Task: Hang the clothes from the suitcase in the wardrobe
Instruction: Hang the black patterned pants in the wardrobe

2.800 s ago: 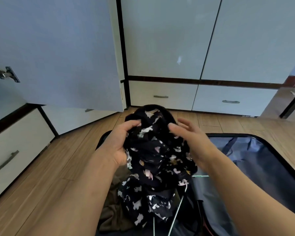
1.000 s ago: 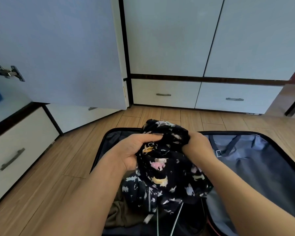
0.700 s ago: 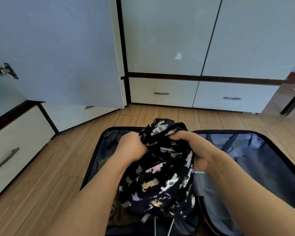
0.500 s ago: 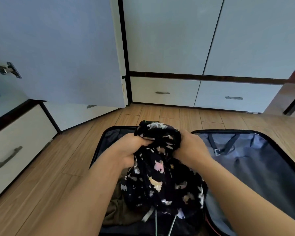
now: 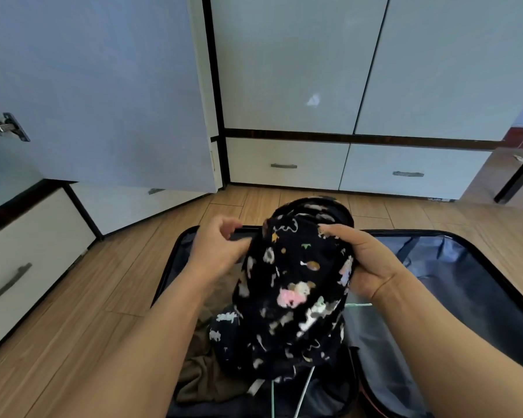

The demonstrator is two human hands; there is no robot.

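A bunched black garment with a pale animal print (image 5: pixel 296 282) is held up over the open black suitcase (image 5: pixel 435 233) on the floor. My right hand (image 5: pixel 372 267) grips its right side, thumb on top of the fabric. My left hand (image 5: pixel 218 248) is at its left edge, fingertips touching the cloth and thumb lifted apart, with the suitcase rim showing through the gap. Thin green hanger wires (image 5: pixel 304 387) poke out below the garment. An olive garment (image 5: pixel 206 372) lies in the left half of the suitcase. The wardrobe's left door (image 5: pixel 103 86) stands open.
Closed wardrobe doors (image 5: pixel 299 61) and two drawers with metal handles (image 5: pixel 284 166) face me. Another drawer (image 5: pixel 27 251) is at the left. Wooden floor (image 5: pixel 73 327) surrounds the suitcase. The suitcase's right half shows grey lining (image 5: pixel 450 282).
The garment has been turned and lifted a little. My left hand has let go of its grip and shifted left, while my right hand now holds the fabric from the side.
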